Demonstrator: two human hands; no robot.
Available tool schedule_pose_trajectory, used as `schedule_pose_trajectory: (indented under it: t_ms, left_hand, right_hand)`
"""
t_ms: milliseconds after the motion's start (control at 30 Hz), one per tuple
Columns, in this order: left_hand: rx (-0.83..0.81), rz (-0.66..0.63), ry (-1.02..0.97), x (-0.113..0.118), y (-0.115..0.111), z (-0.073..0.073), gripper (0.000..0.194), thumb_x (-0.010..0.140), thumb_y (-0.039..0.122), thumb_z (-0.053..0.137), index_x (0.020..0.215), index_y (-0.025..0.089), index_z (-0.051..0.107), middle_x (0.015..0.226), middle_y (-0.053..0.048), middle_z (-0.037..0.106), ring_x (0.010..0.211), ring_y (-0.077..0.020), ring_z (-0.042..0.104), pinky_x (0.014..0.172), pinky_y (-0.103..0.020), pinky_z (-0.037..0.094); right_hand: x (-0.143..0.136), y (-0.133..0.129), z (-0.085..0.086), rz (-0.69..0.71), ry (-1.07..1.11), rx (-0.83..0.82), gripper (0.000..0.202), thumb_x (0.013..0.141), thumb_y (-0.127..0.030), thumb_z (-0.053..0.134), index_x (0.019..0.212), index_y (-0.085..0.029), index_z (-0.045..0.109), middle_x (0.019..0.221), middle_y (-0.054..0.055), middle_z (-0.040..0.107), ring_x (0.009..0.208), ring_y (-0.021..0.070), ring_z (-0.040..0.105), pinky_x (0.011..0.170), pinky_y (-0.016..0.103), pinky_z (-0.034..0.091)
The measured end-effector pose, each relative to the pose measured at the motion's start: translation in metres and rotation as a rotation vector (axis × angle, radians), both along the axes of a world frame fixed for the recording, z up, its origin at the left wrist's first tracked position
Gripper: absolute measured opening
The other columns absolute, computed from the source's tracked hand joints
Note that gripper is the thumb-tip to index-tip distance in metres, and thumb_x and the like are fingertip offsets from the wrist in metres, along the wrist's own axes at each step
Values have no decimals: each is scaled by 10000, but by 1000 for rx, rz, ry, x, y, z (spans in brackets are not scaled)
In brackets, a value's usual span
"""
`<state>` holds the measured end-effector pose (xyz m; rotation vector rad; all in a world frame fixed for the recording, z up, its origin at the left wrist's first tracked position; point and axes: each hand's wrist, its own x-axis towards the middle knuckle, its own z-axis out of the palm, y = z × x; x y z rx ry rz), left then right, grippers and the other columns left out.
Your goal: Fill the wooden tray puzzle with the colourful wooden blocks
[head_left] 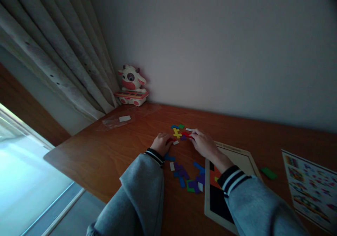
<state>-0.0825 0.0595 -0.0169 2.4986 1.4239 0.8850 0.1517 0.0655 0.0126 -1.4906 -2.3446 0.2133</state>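
Several flat puzzle pieces lie in a small cluster on the wooden table, among them a yellow piece (177, 135) and a green piece (181, 126). At the cluster's near left, my left hand (161, 143) has its fingers curled on a red puzzle piece (170, 140), mostly hidden under them. From the right, my right hand (204, 145) pinches the end of another red puzzle piece (186, 134). Below my right forearm is a framed puzzle board (207, 197) with orange and yellow pieces in its dark field.
More loose pieces, such as a purple one (193, 185) and a blue one (182, 182), lie left of the board. A green piece (268, 173) and a printed pattern sheet (313, 190) are on the right. A cow toy (131, 87) and a clear plastic bag (113, 123) are back left.
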Motion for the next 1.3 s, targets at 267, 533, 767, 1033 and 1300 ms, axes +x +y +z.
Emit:
schedule_pose_trajectory:
  t_ms: [267,533,767,1033,1300]
  left_hand:
    - [9,64,-21,-2,-1,-3,83,862,165,635,911,186,699,1001,-74,702,963,-216,638,927,-357,477]
    - [-4,43,-11,-1,0,-1,90,871,169,623,916,203,693,1060,-70,717,1019,-221,638,949,-356,478]
    - [-26,45,4,-1,2,-1,80,869,184,640,925,188,697,933,-63,717,913,-217,651,888,-329,492]
    - [-42,-6,-43,-1,-3,1,116,836,177,671,939,204,717,1003,-56,675,948,-185,645,872,-282,520]
    - [3,-81,-239,2,-3,1,75,824,180,680,881,194,726,984,-69,682,926,-174,665,866,-279,542]
  right_hand:
    - [-8,-8,-3,63,-100,15,273,989,-226,419,1079,-162,669,1063,149,731,1011,260,674,919,385,468]
    - [-6,-47,8,41,35,12,242,962,-259,493,1015,-221,726,1074,71,717,965,211,665,887,329,469]
    - [-7,-30,5,-13,110,-146,212,903,-266,594,1037,-208,747,945,70,717,872,209,660,777,292,451]
    - [-10,-16,-1,-87,155,-194,158,799,-259,711,931,-181,751,969,90,703,873,217,650,770,311,457]
    - [-10,-25,0,-101,323,-247,169,748,-210,741,905,-189,684,865,35,742,774,168,685,715,281,500]
